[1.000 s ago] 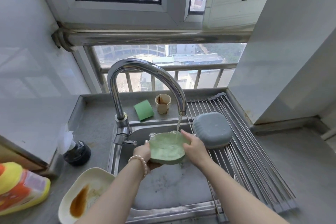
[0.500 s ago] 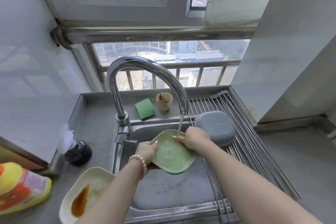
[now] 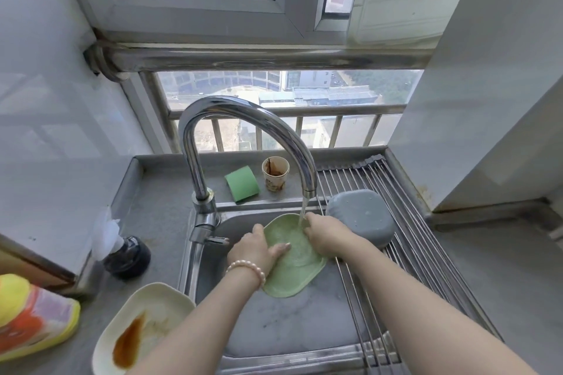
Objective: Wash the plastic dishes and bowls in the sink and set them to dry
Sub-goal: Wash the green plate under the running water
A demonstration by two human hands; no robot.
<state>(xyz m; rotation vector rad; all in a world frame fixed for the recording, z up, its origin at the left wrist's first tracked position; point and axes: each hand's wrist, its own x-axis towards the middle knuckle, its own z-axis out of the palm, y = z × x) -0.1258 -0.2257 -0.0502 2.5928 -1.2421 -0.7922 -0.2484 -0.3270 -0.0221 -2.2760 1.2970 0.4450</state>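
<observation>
Left hand [image 3: 254,248] grips green plate [image 3: 294,265] over sink [image 3: 207,253], thumb across it. Right hand [image 3: 327,233] grasps its far rim under tap water [image 3: 302,208].

Both forearms reach forward; left hand [image 3: 254,248] and right hand [image 3: 327,233] curl inward.

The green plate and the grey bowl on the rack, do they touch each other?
Cannot tell. In the head view the right hand lies between the green plate and the grey bowl, hiding where they might meet.
</observation>
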